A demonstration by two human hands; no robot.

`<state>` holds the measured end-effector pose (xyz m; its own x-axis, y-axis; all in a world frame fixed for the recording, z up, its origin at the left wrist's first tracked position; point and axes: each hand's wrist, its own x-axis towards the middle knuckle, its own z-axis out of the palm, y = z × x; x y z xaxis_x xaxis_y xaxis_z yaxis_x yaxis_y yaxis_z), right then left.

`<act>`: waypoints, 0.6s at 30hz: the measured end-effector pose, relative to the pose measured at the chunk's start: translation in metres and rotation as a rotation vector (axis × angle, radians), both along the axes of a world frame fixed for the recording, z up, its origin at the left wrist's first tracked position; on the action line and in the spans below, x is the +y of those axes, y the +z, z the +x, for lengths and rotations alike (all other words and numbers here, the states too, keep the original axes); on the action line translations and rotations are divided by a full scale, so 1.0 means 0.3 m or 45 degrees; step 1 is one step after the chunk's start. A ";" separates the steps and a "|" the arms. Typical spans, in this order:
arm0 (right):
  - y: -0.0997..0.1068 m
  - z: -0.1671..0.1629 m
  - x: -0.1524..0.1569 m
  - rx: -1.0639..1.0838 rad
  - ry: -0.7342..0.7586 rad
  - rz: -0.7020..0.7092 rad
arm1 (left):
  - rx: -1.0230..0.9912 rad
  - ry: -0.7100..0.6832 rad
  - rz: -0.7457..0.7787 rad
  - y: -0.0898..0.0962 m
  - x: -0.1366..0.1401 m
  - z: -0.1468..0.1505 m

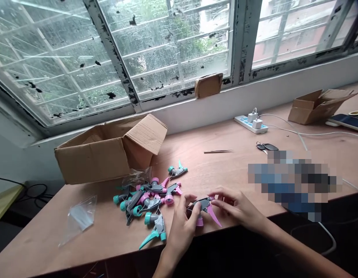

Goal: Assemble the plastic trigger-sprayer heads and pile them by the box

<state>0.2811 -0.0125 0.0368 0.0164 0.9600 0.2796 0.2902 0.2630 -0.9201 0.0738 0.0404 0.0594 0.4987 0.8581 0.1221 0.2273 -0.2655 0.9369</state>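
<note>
Near the table's front edge my left hand (186, 220) grips the grey body of a pink-and-grey trigger spray head (204, 206). Its pink trigger points down and to the right, and its pink collar shows below my fingers. My right hand (238, 206) pinches the pink nozzle end of the same spray head; the fingertips partly cover that end. To the left lies a pile of spray heads (151, 193), several with turquoise parts and several with pink ones. One turquoise spray head (157, 226) rests close beside my left wrist, and another (178, 170) lies behind the pile.
An open cardboard box (93, 160) stands behind the pile, a clear plastic bag (80, 216) at left. Tweezers (218, 151), keys (267, 146) and a power strip (250, 124) lie farther back. A smaller box (307, 110) sits at right. A blurred patch (294, 185) hides the right front edge.
</note>
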 end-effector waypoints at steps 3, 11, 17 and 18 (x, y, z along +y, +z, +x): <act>0.011 -0.004 -0.002 -0.008 -0.006 -0.049 | 0.021 0.012 0.023 -0.004 0.003 -0.001; 0.007 -0.015 0.001 0.151 -0.058 -0.076 | -0.058 0.055 -0.061 -0.016 -0.002 0.003; 0.001 -0.006 -0.007 0.100 0.053 -0.011 | -0.064 0.037 -0.062 -0.021 0.004 0.000; 0.001 -0.005 -0.007 0.076 0.068 -0.004 | -0.043 0.022 -0.056 -0.021 0.005 -0.002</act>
